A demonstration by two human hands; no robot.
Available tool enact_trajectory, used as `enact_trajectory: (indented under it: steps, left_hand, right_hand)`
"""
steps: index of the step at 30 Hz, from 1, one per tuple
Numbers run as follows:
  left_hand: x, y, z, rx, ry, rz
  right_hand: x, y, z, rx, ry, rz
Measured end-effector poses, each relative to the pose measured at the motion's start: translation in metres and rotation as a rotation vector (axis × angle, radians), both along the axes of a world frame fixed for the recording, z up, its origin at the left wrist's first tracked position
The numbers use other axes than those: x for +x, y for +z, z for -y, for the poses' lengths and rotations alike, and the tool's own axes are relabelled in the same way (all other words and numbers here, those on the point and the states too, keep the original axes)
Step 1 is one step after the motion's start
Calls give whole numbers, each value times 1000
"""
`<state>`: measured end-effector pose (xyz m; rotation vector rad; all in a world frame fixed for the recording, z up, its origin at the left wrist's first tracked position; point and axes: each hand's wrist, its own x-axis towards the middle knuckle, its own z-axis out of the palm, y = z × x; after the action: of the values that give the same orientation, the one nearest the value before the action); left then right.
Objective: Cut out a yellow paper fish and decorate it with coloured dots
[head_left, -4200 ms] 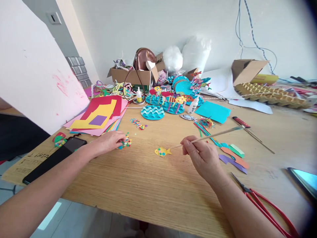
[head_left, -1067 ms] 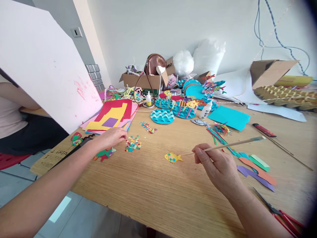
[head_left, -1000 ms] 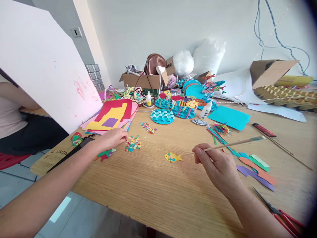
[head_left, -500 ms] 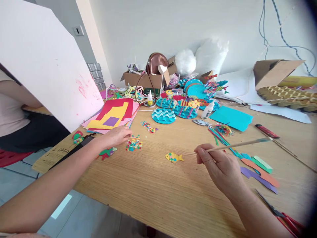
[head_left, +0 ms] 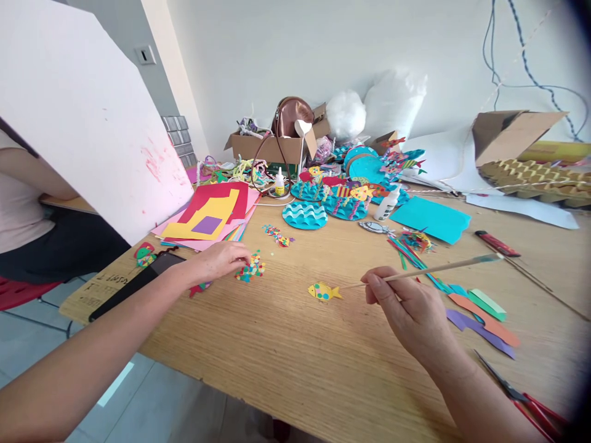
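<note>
My left hand hovers at the edge of a pile of small coloured paper dots. Its fingers are bent and drawn together; anything between them is hidden. My right hand pinches a thin wooden stick with a bluish far end. The stick's pointed end reaches close to the tail of a yellow paper fish, which lies flat on the table with several round dots on its body. Under my left wrist a red paper piece partly shows.
Scissors lie at the right front, near paper scraps. Stacked coloured paper and a dark phone are on the left. Farther back stand a glue bottle and blue wavy discs. A seated person is at far left.
My left hand has shifted slightly right, over the near edge of the dot pile, and its fingers have drawn downward. My right hand and the stick stay almost still.
</note>
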<state>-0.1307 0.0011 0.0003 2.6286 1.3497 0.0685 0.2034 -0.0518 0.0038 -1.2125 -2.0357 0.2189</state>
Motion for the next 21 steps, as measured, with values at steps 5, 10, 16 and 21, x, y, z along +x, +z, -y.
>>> enact_trajectory:
  steps: [5, 10, 16, 21]
  left_hand:
    - [-13, -8, 10, 21, -77, -9]
    - [-25, -8, 12, 69, -18, -9]
    - [-17, -5, 11, 60, -18, -61]
    - [-11, -10, 6, -1, 50, -43]
  right_hand:
    - [-1, 1, 1, 1, -3, 5]
    - [-2, 0, 0, 3, -3, 18]
    - [0, 0, 1, 2, -5, 5]
    - [-1, 1, 1, 13, -3, 20]
